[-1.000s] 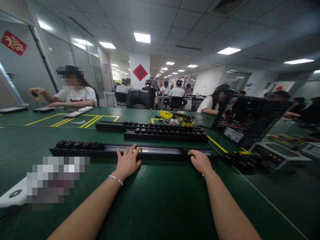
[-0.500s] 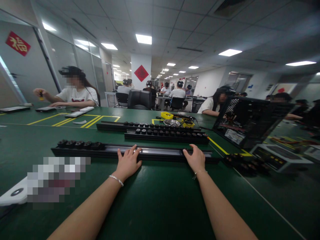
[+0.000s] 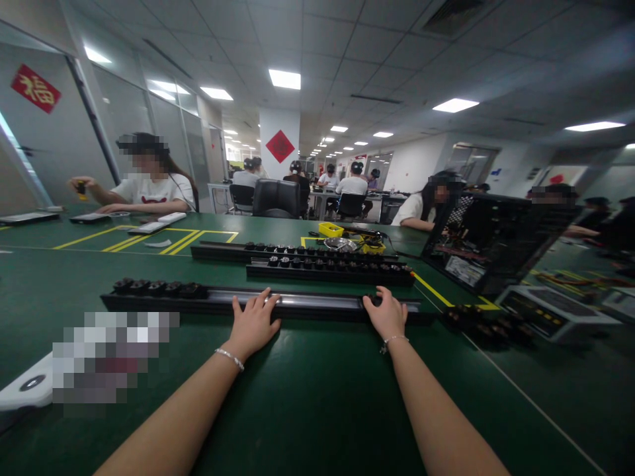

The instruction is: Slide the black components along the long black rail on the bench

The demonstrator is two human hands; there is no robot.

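Here both hands lie flat on the rail across the green desk: left hand spread open, right hand hiding a black part, grip unclear.

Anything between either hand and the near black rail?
Nothing visible. The left hand lies flat on the near rail, and the right hand rests on it further right. Both touch it directly.
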